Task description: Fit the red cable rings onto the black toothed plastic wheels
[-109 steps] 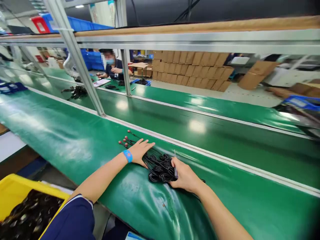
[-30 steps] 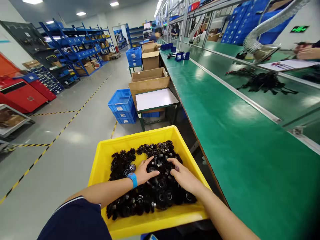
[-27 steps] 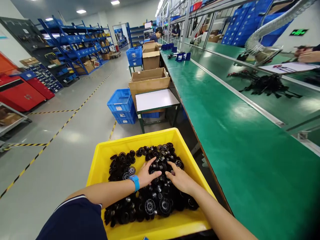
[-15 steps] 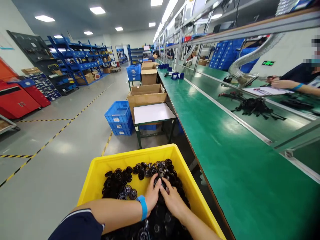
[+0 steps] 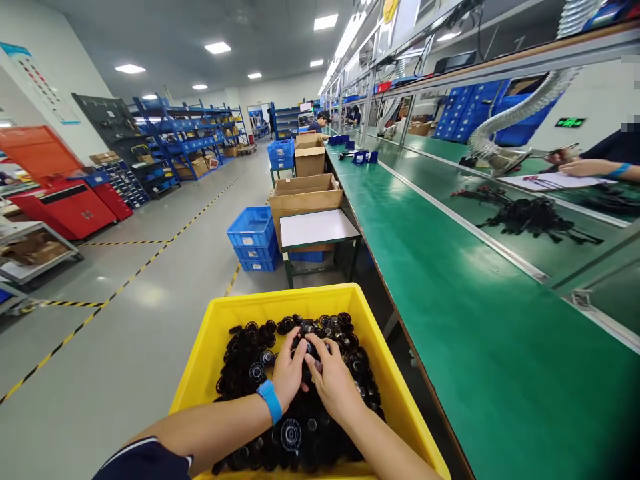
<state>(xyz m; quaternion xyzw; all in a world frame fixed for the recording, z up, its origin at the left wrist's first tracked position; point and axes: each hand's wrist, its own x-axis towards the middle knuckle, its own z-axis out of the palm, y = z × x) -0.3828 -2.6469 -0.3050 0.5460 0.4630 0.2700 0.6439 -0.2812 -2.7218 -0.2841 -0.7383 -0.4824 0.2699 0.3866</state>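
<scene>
Many round black parts point(image 5: 291, 435) fill a yellow bin point(image 5: 190, 380) in front of me. Over the middle of the pile, my left hand point(image 5: 286, 373), with a blue band at its wrist, has its fingers curled at a dark part. My right hand point(image 5: 333, 380) is close beside it on the right, its fingers bent around the same spot. Both hands appear to hold a black part between them, though the fingers mostly hide it.
A green workbench point(image 5: 450, 300) runs along the right, with a pile of black cables point(image 5: 533, 213) on it. Beyond the bin stand a white-topped stand point(image 5: 317, 228), a cardboard box point(image 5: 305, 200) and blue crates point(image 5: 253, 230). Another person's hand point(image 5: 590, 168) is across the bench.
Both hands have shifted slightly left and up within the bin, still close together, and their fingers have curled more. The view has turned a little to the left.
</scene>
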